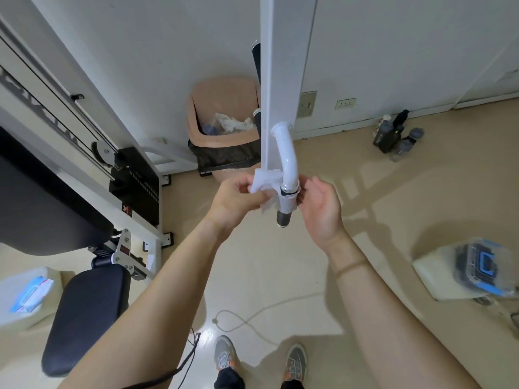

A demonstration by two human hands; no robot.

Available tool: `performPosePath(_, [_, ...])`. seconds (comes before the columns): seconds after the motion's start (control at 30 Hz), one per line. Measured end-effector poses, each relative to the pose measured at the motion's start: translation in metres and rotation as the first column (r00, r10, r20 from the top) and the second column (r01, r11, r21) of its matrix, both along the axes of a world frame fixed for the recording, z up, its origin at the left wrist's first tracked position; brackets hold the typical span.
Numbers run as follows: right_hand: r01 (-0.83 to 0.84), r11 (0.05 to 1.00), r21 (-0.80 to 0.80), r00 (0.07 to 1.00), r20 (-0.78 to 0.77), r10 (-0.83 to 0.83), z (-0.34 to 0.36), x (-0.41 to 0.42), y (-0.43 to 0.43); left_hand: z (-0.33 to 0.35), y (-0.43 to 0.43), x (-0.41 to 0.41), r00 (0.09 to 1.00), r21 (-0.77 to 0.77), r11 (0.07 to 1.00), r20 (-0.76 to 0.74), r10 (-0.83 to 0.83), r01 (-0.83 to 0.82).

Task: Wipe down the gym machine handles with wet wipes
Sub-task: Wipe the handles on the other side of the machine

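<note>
A white curved machine arm (288,155) ends in a black handle grip (284,217) at the middle of the view. A white wet wipe (265,186) is wrapped partly around the top of the grip. My left hand (236,202) pinches the wipe's loose end just left of the handle. My right hand (320,206) is at the handle's right side, fingers curled toward the wrapped wipe; whether they grip it is hidden. A blue pack of wet wipes (31,294) lies on a white box at the lower left.
A tan waste bin (224,127) with used wipes stands behind the handle by the wall. The machine's black seat (84,315) and weight stack (137,183) fill the left. Bottles (396,134) stand by the wall at right. A cord (252,315) lies on the floor.
</note>
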State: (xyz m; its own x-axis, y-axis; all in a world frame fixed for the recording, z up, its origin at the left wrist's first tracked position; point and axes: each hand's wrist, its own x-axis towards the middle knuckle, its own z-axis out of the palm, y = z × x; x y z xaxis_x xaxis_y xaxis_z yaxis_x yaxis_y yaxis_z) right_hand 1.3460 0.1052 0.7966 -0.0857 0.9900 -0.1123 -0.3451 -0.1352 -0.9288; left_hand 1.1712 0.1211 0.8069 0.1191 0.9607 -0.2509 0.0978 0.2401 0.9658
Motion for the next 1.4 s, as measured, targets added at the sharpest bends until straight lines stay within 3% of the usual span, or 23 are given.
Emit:
performPosePath(0.2, [-0.137,0.982,0.131,0.980,0.159,0.115,-0.012,-0.001,-0.014,-0.008,-0.040,0.025,0.994,0.124,0.992,-0.106,-0.024,0.037])
performPosePath(0.3, [-0.144,0.982,0.125,0.969,0.218,0.115,-0.015,-0.003,-0.016,0.003,-0.037,0.036,0.958,0.195,0.961,-0.249,-0.143,0.194])
performPosePath(0.4, [-0.177,0.979,0.103,0.934,0.330,0.134,-0.016,-0.004,-0.005,0.020,-0.033,0.021,0.867,0.198,0.904,-0.417,-0.272,0.379])
performPosePath(0.5, [-0.122,0.990,0.065,0.952,0.292,0.098,-0.011,-0.017,0.007,0.038,-0.029,0.007,0.869,0.300,0.925,-0.492,-0.058,0.232])
performPosePath(0.6, [0.101,0.992,0.074,0.959,0.259,-0.117,-0.013,-0.039,0.018,0.045,-0.018,0.011,0.862,0.431,0.902,-0.457,0.218,0.001])
performPosePath(0.67, [0.209,0.975,0.076,0.928,0.298,-0.222,-0.023,-0.047,0.023,0.047,-0.009,0.019,0.914,0.364,0.928,-0.343,0.214,-0.081])
performPosePath(0.83, [0.111,0.980,-0.164,0.873,0.488,-0.017,-0.067,-0.044,0.016,0.046,0.006,0.032,0.979,0.201,0.969,-0.108,0.171,-0.147])
performPosePath(0.97, [0.159,0.987,0.005,0.872,0.468,-0.143,-0.034,-0.039,0.020,0.046,0.017,0.029,0.973,0.197,0.976,-0.191,0.133,-0.094])
performPosePath(1.07, [0.277,0.945,0.173,0.891,0.322,-0.320,-0.016,-0.040,0.026,0.046,0.023,0.032,0.960,0.212,0.976,-0.258,0.112,-0.056])
performPosePath(1.17, [0.391,0.914,0.111,0.843,0.356,-0.404,-0.047,-0.044,0.018,0.043,0.027,0.038,0.953,0.212,0.977,-0.290,0.089,-0.026])
performPosePath(1.23, [0.337,0.941,-0.024,0.871,0.388,-0.302,-0.078,-0.036,0.014,0.041,0.030,0.039,0.952,0.206,0.979,-0.296,0.077,-0.015])
performPosePath(1.33, [-0.001,0.986,-0.165,0.838,0.538,0.091,-0.072,-0.010,0.023,0.044,0.033,0.037,0.953,0.212,0.977,-0.300,0.047,0.018])
performPosePath(1.4, [-0.129,0.983,-0.131,0.828,0.532,0.180,-0.043,0.002,0.032,0.047,0.033,0.036,0.952,0.212,0.976,-0.307,0.024,0.044])
